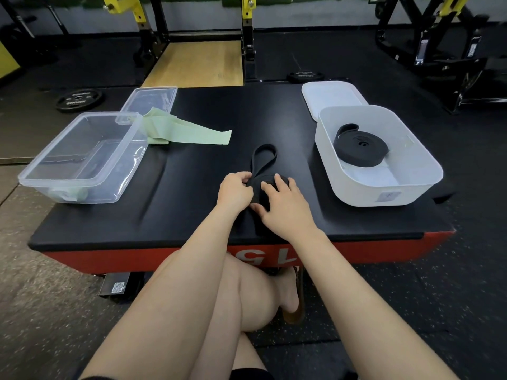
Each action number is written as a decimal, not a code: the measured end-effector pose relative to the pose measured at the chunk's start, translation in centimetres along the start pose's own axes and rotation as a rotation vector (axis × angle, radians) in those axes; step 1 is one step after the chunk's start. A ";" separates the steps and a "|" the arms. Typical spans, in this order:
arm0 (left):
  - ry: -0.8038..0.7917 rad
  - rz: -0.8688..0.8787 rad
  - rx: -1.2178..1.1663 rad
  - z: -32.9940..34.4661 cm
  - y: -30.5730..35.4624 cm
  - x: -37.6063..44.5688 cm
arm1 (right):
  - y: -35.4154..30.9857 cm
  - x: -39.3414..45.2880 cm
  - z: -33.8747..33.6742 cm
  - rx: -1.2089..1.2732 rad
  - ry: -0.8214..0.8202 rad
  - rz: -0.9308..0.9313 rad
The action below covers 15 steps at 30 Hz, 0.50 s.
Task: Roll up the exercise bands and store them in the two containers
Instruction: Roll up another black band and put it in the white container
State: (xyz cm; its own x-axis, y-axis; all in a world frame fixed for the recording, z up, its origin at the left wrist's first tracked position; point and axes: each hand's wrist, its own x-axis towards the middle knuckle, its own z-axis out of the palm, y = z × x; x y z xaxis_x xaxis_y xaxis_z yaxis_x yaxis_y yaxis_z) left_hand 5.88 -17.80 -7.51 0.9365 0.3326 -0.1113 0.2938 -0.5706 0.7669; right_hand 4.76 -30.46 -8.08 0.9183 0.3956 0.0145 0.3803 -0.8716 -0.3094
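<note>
Both hands work on a black band [264,171] near the front middle of a black-topped box [192,209]. The left hand [235,189] has its fingers curled in, pinching the band where its loose loop meets the coil. The right hand [284,202] lies over the coil with fingers spread and bent around it, thumb tucked at the near edge; most of the coil is hidden under that hand. The unrolled end of the band forms a narrow loop that lies flat on the box top, pointing away from the person.

At right a white tub [428,171] stands on the box, holding a rolled black band [360,146] with its tail curling off to the back left. A small grey label on the tub's near wall carries a mark too small to read. The white lid [329,96] lies behind it, touching the tub.

At left a clear tub [35,176] stands with something pale green against its near wall. Its clear lid [153,100] lies behind, and a green band [189,134] lies unrolled from beside the tub toward the middle.

The box's red front [384,249] shows large white figures upside down, partly hidden by the arms; they seem to read "15". Under the box a black block bears a QR code [118,287]. The plates [79,98] on the floor have lettering too blurred to read
</note>
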 end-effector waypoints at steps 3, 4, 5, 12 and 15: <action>0.010 -0.001 0.025 0.1 0.0 0.1 | 0.8 0.3 -0.3 0.006 -0.031 -0.051; 0.012 0.000 0.035 0.1 0.0 0.1 | 1.0 0.4 -0.4 0.008 -0.044 -0.067; 0.013 0.000 0.043 0.1 0.0 0.1 | 1.3 0.5 -0.5 0.006 -0.059 -0.084; 0.003 -0.013 0.035 0.0 -0.1 0.1 | 2.9 1.4 -2.0 0.003 -0.179 -0.214; -0.015 -0.021 0.029 -0.1 0.0 0.1 | 3.5 1.8 -2.4 0.017 -0.219 -0.258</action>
State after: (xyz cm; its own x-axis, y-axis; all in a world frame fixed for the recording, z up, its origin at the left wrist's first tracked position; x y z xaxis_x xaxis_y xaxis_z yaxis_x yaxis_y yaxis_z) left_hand 5.94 -17.70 -7.45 0.9328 0.3334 -0.1371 0.3188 -0.5855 0.7454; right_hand 8.02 -33.52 -6.84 0.7463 0.6566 -0.1093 0.5933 -0.7306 -0.3378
